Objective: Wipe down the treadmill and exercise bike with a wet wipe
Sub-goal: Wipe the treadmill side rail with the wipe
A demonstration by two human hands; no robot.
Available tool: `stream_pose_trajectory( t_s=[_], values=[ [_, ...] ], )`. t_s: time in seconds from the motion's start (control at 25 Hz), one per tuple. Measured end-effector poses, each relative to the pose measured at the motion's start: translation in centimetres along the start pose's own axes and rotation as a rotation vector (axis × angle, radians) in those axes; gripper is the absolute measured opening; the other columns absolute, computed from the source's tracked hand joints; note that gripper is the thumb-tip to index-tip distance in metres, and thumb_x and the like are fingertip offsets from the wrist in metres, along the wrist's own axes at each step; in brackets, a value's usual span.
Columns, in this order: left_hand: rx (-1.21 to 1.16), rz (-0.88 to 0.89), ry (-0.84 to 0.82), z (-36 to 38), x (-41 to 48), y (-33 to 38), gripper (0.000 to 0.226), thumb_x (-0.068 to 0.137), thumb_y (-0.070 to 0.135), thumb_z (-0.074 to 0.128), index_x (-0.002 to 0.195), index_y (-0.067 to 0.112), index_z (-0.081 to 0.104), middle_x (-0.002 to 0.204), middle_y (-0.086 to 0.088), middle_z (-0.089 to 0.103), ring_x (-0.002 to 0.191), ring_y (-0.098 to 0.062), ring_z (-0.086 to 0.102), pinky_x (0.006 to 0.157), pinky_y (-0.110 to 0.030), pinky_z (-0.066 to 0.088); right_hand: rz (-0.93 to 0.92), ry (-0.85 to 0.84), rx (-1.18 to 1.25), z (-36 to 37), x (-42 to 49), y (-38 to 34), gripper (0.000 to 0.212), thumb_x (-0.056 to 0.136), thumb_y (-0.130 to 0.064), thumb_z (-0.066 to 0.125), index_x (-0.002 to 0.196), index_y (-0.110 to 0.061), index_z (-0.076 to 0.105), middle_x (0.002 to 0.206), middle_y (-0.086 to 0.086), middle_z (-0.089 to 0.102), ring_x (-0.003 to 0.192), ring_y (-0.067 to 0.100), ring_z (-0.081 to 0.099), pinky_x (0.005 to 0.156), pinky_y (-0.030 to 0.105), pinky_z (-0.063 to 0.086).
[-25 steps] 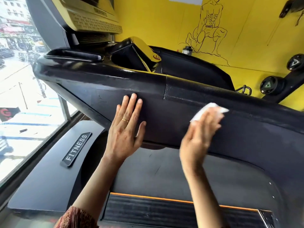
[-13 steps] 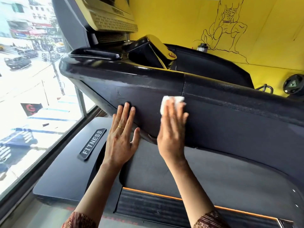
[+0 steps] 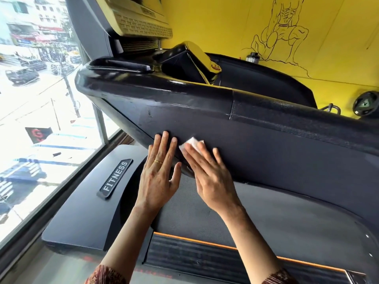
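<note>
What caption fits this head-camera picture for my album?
Right hand presses a white wipe on the treadmill's dark panel; left hand rests flat beside it.

I read the treadmill panel (image 3: 276, 152) as dark matt plastic. Its rail (image 3: 155, 89) looks glossier on the left and rough and pebbled further right. The wipe (image 3: 192, 142) looks thin, white and soft. The ring (image 3: 158, 161) is shiny gold metal.

Wipe (image 3: 192, 142) under right hand (image 3: 213, 177); left hand (image 3: 159, 175) just left.

Right hand (image 3: 213, 181) covers most of the wet wipe (image 3: 192, 142)
</note>
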State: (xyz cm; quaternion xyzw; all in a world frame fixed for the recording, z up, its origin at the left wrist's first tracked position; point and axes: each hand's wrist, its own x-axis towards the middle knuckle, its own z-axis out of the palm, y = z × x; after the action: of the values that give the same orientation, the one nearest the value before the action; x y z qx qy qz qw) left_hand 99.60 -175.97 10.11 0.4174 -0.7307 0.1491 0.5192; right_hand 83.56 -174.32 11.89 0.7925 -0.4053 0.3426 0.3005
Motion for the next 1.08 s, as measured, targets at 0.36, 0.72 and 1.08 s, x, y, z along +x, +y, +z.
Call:
stream_pose_trajectory(
  t_s=[0.36, 0.72, 1.08],
  values=[
    [0.007, -0.004, 0.015, 0.0, -0.1, 0.1, 0.061, 0.088, 0.011, 0.06, 0.143, 0.002, 0.034, 0.151, -0.018, 0.032, 0.143, -0.031, 0.023, 0.115, -0.049, 0.026, 0.347, 0.223, -0.026, 0.1, -3.8, 1.1, 0.04, 0.098, -0.011, 0.041, 0.136, 0.002, 0.048, 0.145, 0.012, 0.042, 0.145, 0.025, 0.02, 0.118, 0.04, 0.012],
    [0.063, -0.101, 0.121, -2.0, 0.9, -3.1, 0.065, 0.09, 0.026, 0.059, 0.142, -0.003, 0.033, 0.151, -0.017, 0.028, 0.143, -0.03, 0.021, 0.119, -0.039, 0.016, 0.022, 0.108, -0.044, 0.3, 6.3, -0.9, 0.045, 0.099, -0.006, 0.035, 0.144, -0.013, 0.041, 0.151, -0.001, 0.034, 0.144, 0.014, 0.021, 0.118, 0.035, 0.012],
    [0.042, -0.095, 0.137, -2.5, 1.0, -5.4, 0.057, 0.101, 0.039, 0.04, 0.143, 0.002, 0.027, 0.149, -0.017, 0.029, 0.14, -0.035, 0.028, 0.118, -0.04, 0.019, -0.096, 0.068, -0.09, 3.0, 9.6, -5.5, 0.048, 0.097, -0.007, 0.031, 0.145, -0.008, 0.038, 0.152, 0.005, 0.034, 0.143, 0.019, 0.026, 0.118, 0.037, 0.017]
  ],
)
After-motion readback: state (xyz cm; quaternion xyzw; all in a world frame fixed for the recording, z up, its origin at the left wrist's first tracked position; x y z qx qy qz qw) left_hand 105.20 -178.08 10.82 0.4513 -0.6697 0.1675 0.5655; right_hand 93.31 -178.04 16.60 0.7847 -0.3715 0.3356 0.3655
